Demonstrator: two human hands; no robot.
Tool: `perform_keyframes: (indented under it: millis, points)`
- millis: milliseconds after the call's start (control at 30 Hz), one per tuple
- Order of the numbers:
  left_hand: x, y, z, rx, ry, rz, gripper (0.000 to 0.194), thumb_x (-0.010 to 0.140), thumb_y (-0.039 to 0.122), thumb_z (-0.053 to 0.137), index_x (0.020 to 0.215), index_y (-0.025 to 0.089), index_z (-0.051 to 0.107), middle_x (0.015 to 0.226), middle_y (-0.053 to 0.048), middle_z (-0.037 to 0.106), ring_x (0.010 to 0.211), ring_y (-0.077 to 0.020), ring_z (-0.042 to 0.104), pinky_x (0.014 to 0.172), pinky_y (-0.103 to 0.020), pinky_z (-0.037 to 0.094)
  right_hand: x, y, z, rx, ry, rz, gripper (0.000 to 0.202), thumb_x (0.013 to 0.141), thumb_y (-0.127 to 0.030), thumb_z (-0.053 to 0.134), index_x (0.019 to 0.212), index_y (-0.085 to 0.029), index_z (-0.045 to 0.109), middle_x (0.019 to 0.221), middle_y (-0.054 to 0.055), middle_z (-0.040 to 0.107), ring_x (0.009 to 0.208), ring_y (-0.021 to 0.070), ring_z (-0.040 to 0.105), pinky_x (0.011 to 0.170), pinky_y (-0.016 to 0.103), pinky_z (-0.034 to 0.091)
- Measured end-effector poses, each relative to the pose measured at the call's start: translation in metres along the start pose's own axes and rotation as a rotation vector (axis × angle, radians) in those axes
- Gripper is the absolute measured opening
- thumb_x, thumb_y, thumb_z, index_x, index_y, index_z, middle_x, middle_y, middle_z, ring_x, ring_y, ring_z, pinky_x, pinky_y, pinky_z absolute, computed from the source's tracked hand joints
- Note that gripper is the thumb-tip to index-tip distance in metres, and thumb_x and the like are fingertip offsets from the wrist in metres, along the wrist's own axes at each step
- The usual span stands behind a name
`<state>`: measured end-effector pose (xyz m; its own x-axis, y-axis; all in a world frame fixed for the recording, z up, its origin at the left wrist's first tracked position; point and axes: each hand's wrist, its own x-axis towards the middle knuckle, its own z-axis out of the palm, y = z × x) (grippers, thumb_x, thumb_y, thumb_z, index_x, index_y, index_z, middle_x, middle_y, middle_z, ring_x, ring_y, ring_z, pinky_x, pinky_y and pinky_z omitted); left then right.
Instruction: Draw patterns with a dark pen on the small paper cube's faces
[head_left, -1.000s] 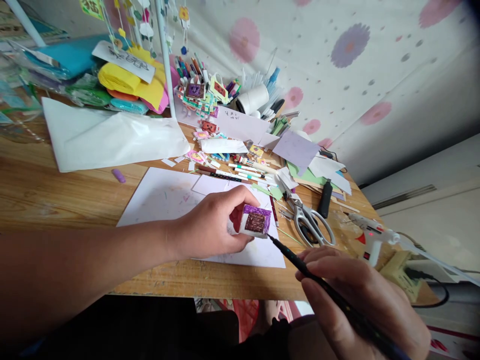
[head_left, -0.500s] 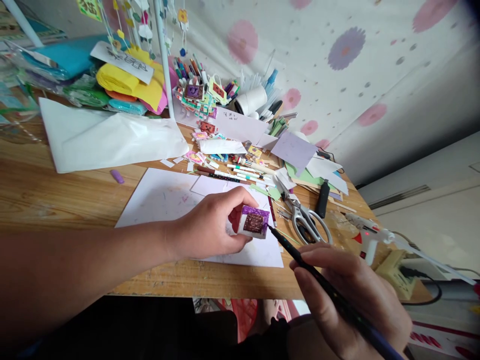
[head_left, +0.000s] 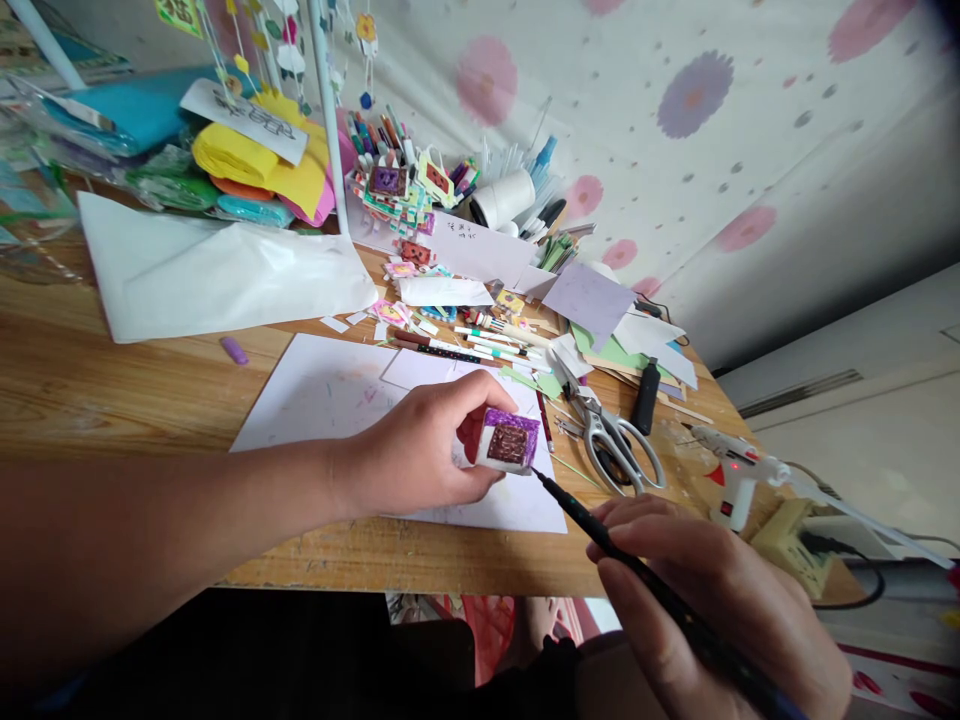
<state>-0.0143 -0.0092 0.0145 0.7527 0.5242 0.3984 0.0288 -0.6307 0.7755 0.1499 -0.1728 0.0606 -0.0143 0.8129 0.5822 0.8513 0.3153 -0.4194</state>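
A small white block (head_left: 508, 442) with a brown square and purple colouring round part of it is pinched in my left hand (head_left: 420, 450), above the white paper sheet (head_left: 322, 400). White still shows along the block's left and lower edges. My right hand (head_left: 712, 590) is wrapped round a black marker (head_left: 652, 575). The marker's tip is at the block's lower right corner; whether it touches cannot be told. Part of the marker lies behind my fingers.
Scissors (head_left: 611, 440), a black tool (head_left: 645, 397) and a glue gun (head_left: 739, 472) lie to the right. Several pens (head_left: 487, 345) and paper scraps are beyond the sheet. A purple cap (head_left: 234, 350) lies left, near a large folded white sheet (head_left: 225, 285).
The marker tip has moved down from the block's right side to its lower right corner. My right hand has shifted slightly right and down. My left hand has hardly moved.
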Motion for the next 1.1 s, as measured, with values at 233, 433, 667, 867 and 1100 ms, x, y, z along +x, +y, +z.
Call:
perform_keyframes:
  millis: [233, 433, 667, 867, 1100]
  points:
    - [-0.0001, 0.0016, -0.0006, 0.003, 0.002, 0.003, 0.028, 0.071, 0.017, 0.065, 0.096, 0.016, 0.052, 0.088, -0.002, 0.064, 0.076, -0.0139, 0.061, 0.067, -0.025, 0.049, -0.0009, 0.0003, 0.0008, 0.008, -0.007, -0.03, 0.02, 0.073, -0.008, 0.066, 0.091, -0.017, 0.062, 0.079, 0.003, 0.067, 0.077, 0.0153, 0.068, 0.069, 0.024, 0.058]
    - [-0.0011, 0.0027, -0.0006, -0.002, 0.003, -0.001, 0.027, 0.072, 0.017, 0.064, 0.096, 0.016, 0.052, 0.088, -0.002, 0.064, 0.076, -0.0139, 0.061, 0.067, -0.025, 0.049, -0.0007, -0.001, 0.0013, -0.003, -0.002, -0.007, 0.019, 0.074, -0.009, 0.066, 0.09, -0.017, 0.062, 0.08, 0.003, 0.067, 0.078, 0.0148, 0.068, 0.07, 0.023, 0.058]
    - [0.0, 0.002, -0.0011, -0.003, 0.001, -0.004, 0.029, 0.071, 0.018, 0.065, 0.097, 0.016, 0.052, 0.088, -0.003, 0.064, 0.077, -0.0142, 0.061, 0.067, -0.025, 0.049, 0.0003, -0.001, 0.0018, -0.03, 0.009, -0.022, 0.018, 0.073, -0.009, 0.067, 0.089, -0.017, 0.062, 0.079, 0.002, 0.068, 0.076, 0.014, 0.068, 0.069, 0.022, 0.057]
    - [-0.0003, 0.0023, -0.0016, -0.002, 0.008, 0.004, 0.026, 0.072, 0.018, 0.064, 0.095, 0.017, 0.052, 0.087, -0.002, 0.064, 0.076, -0.0141, 0.061, 0.066, -0.025, 0.049, 0.0003, -0.0024, 0.0013, -0.024, -0.015, -0.027, 0.02, 0.074, -0.01, 0.066, 0.092, -0.017, 0.062, 0.082, 0.004, 0.069, 0.078, 0.0167, 0.069, 0.07, 0.025, 0.059]
    - [-0.0006, 0.0028, -0.0013, -0.002, 0.008, 0.003, 0.028, 0.07, 0.016, 0.064, 0.096, 0.016, 0.052, 0.088, -0.003, 0.064, 0.077, -0.0145, 0.062, 0.066, -0.025, 0.049, -0.0002, -0.0032, 0.0013, 0.002, -0.024, -0.052, 0.019, 0.074, -0.008, 0.065, 0.09, -0.018, 0.061, 0.079, 0.004, 0.068, 0.076, 0.0172, 0.069, 0.069, 0.026, 0.059]
